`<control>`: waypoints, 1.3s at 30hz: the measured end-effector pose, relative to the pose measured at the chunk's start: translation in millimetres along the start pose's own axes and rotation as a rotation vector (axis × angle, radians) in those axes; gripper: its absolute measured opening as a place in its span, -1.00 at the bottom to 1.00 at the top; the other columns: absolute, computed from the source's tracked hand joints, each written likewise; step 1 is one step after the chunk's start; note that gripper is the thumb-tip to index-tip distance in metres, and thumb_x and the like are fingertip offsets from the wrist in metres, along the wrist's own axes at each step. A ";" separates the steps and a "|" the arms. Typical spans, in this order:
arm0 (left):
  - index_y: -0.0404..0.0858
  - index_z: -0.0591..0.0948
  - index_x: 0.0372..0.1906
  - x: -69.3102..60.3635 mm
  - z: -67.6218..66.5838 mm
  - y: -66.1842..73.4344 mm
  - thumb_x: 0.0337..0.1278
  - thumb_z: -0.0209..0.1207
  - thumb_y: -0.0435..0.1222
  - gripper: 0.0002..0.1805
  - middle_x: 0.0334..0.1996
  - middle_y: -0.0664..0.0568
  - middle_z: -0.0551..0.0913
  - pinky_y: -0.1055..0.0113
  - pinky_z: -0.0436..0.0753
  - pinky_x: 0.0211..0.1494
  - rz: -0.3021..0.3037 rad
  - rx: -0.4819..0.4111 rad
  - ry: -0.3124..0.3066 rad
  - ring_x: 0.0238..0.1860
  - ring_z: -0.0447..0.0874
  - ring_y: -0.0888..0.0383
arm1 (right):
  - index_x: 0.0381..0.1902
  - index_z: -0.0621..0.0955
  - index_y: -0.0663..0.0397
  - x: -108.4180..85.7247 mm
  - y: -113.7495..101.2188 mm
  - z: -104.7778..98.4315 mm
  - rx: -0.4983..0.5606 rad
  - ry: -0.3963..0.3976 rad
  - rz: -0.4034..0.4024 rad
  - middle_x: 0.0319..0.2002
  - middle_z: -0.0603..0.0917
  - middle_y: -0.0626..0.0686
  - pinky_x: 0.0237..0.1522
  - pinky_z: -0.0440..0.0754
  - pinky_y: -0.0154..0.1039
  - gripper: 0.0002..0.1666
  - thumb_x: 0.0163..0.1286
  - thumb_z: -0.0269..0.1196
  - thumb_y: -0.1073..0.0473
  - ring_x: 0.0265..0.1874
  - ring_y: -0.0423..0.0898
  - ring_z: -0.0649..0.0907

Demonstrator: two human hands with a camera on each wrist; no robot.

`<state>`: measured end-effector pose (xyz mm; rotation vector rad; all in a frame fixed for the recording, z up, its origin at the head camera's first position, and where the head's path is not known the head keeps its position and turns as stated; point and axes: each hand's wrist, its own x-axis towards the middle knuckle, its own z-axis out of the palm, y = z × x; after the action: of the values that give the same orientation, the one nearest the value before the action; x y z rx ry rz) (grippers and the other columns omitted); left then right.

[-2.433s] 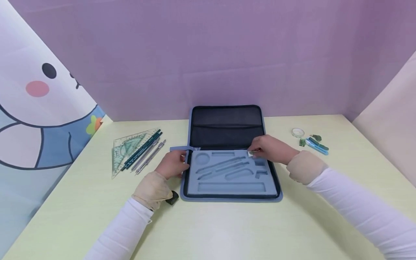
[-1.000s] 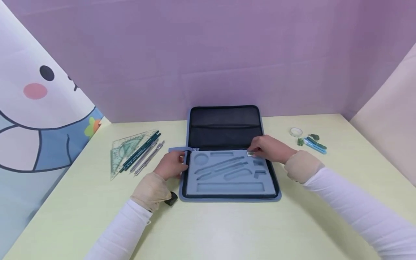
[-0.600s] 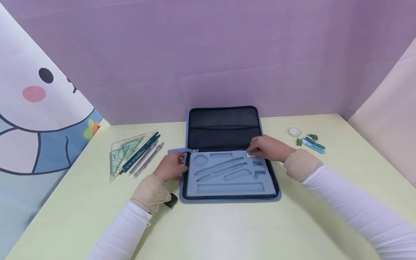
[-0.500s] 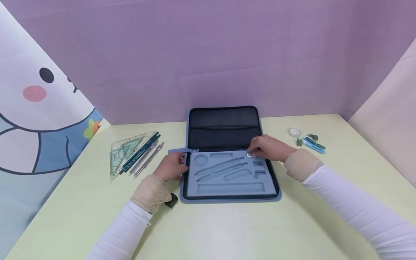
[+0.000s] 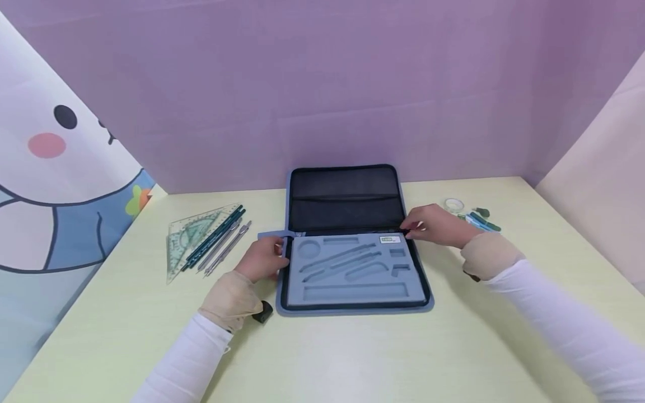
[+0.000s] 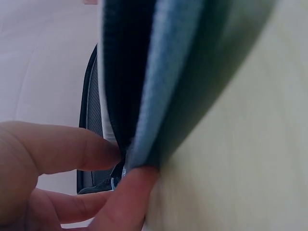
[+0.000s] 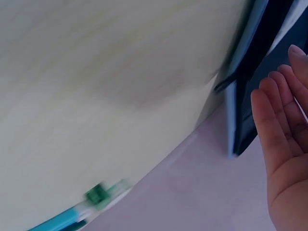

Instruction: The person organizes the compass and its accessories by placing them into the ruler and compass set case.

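Observation:
A blue zip case (image 5: 355, 311) lies open, its dark lid (image 5: 347, 212) raised at the back. Its grey-blue foam insert (image 5: 327, 271) has cut-out recesses. A small white block with a green-printed label, which looks like an eraser (image 5: 390, 239), sits in the insert's top right corner. At the case's left edge my left hand (image 5: 259, 259) pinches the rim; in the left wrist view the thumb and a finger (image 6: 132, 192) meet around it. My right hand (image 5: 438, 224) is beside the case's right hinge corner. Its fingers (image 7: 269, 115) are extended and hold nothing.
Left of the case lie transparent set squares (image 5: 177, 240), dark green pencils (image 5: 214, 238) and silver compass-like tools (image 5: 229, 248). To the right are a tape roll (image 5: 454, 205), a green sharpener-like cube (image 7: 97, 193) and blue and green slim tools (image 5: 484, 220). A purple backdrop (image 5: 347, 84) stands behind.
My right hand has let go of the eraser and moved right and slightly back, leaving it in the insert's corner. My left hand keeps its place on the case's edge.

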<state>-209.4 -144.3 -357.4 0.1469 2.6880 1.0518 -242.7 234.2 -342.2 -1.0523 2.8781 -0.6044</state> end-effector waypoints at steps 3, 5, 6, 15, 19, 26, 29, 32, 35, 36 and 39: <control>-0.54 0.39 0.14 -1.3 -1.0 -0.6 0.03 0.12 -0.45 -0.50 -0.23 -0.17 0.52 0.32 0.65 -0.51 0.002 -0.002 0.001 -0.69 0.53 0.21 | -0.26 0.69 0.29 -8.3 11.5 -6.3 -0.010 0.043 0.019 -0.29 0.69 0.13 -0.28 0.69 -0.17 -0.82 0.12 0.32 0.42 -0.34 -0.02 0.68; -0.54 0.39 0.14 -2.2 -1.6 -0.9 0.03 0.12 -0.45 -0.50 -0.24 -0.16 0.52 0.32 0.65 -0.51 0.004 -0.003 0.004 -0.69 0.52 0.21 | -0.25 0.68 0.30 -13.9 18.8 -11.5 -0.013 0.062 0.056 -0.29 0.70 0.15 -0.26 0.68 -0.13 -0.81 0.12 0.32 0.42 -0.33 0.01 0.68; -0.54 0.39 0.13 -2.7 -1.8 -1.1 0.03 0.12 -0.45 -0.50 -0.24 -0.16 0.52 0.32 0.65 -0.51 0.005 -0.003 0.004 -0.69 0.51 0.21 | -0.25 0.68 0.30 -17.0 22.3 -14.2 -0.018 0.070 0.077 -0.29 0.70 0.15 -0.26 0.68 -0.11 -0.81 0.12 0.32 0.42 -0.32 0.03 0.67; -0.54 0.37 0.14 -2.8 -1.4 -3.7 0.05 0.12 -0.45 -0.50 -0.24 -0.16 0.49 0.33 0.65 -0.51 -0.005 -0.021 0.002 -0.64 0.52 0.20 | -0.23 0.65 0.35 -43.1 55.0 -32.8 -0.078 0.085 0.235 -0.30 0.70 0.22 -0.15 0.62 0.04 -0.81 0.15 0.27 0.41 -0.26 0.14 0.67; -0.54 0.37 0.14 -2.9 -1.3 -4.8 0.05 0.12 -0.46 -0.50 -0.23 -0.16 0.48 0.32 0.65 -0.51 -0.001 -0.024 0.006 -0.61 0.53 0.18 | -0.26 0.65 0.34 -52.2 65.6 -36.5 -0.108 0.086 0.285 -0.30 0.70 0.24 -0.11 0.58 0.09 -0.83 0.15 0.25 0.41 -0.25 0.18 0.66; -0.54 0.37 0.13 -2.5 -1.4 -4.9 0.04 0.11 -0.45 -0.50 -0.24 -0.16 0.48 0.32 0.65 -0.51 0.007 -0.029 0.005 -0.64 0.52 0.21 | -0.30 0.66 0.34 -62.2 74.5 -37.2 -0.103 0.077 0.326 -0.33 0.71 0.25 -0.10 0.56 0.13 -0.87 0.20 0.21 0.40 -0.25 0.22 0.66; -0.55 0.37 0.13 -2.6 -1.1 -3.5 0.03 0.11 -0.46 -0.50 -0.24 -0.16 0.48 0.32 0.65 -0.51 0.010 -0.032 0.003 -0.66 0.51 0.21 | -0.32 0.67 0.32 -63.0 75.0 -36.2 -0.098 0.083 0.342 -0.34 0.72 0.23 -0.11 0.56 0.14 -0.88 0.22 0.22 0.36 -0.26 0.21 0.66; -0.55 0.37 0.12 -2.7 -0.8 -2.2 0.03 0.11 -0.46 -0.51 -0.25 -0.16 0.49 0.32 0.65 -0.52 0.014 -0.029 0.003 -0.68 0.50 0.22 | -0.36 0.67 0.30 -61.5 74.6 -35.3 -0.110 0.084 0.354 -0.38 0.72 0.19 -0.15 0.56 0.10 -0.88 0.23 0.24 0.31 -0.32 0.16 0.67; -0.55 0.38 0.12 -2.6 -0.6 -1.1 0.03 0.11 -0.45 -0.51 -0.25 -0.16 0.50 0.32 0.64 -0.52 0.017 -0.023 0.003 -0.70 0.49 0.22 | -0.42 0.67 0.26 -57.9 72.7 -34.0 -0.123 0.069 0.391 -0.47 0.71 0.11 -0.31 0.55 -0.06 -0.83 0.24 0.24 0.23 -0.48 0.00 0.61; -0.54 0.38 0.13 -2.6 -0.5 -0.7 0.03 0.11 -0.45 -0.51 -0.25 -0.16 0.50 0.32 0.64 -0.52 0.014 -0.025 0.002 -0.70 0.49 0.22 | -0.44 0.68 0.25 -56.6 71.8 -33.5 -0.125 0.066 0.403 -0.49 0.70 0.09 -0.36 0.52 -0.12 -0.80 0.24 0.24 0.20 -0.51 -0.05 0.58; -0.55 0.37 0.13 -2.3 -0.1 0.4 0.03 0.10 -0.45 -0.50 -0.25 -0.16 0.50 0.32 0.64 -0.52 0.014 -0.028 0.000 -0.70 0.48 0.23 | -0.51 0.66 0.24 -52.1 68.7 -31.7 -0.126 0.067 0.454 -0.58 0.64 0.02 -0.48 0.40 -0.23 -0.75 0.23 0.25 0.15 -0.59 -0.13 0.46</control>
<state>-207.2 -144.5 -356.6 0.1611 2.6747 1.0935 -249.5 325.8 -343.8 -0.3590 3.0890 -0.4389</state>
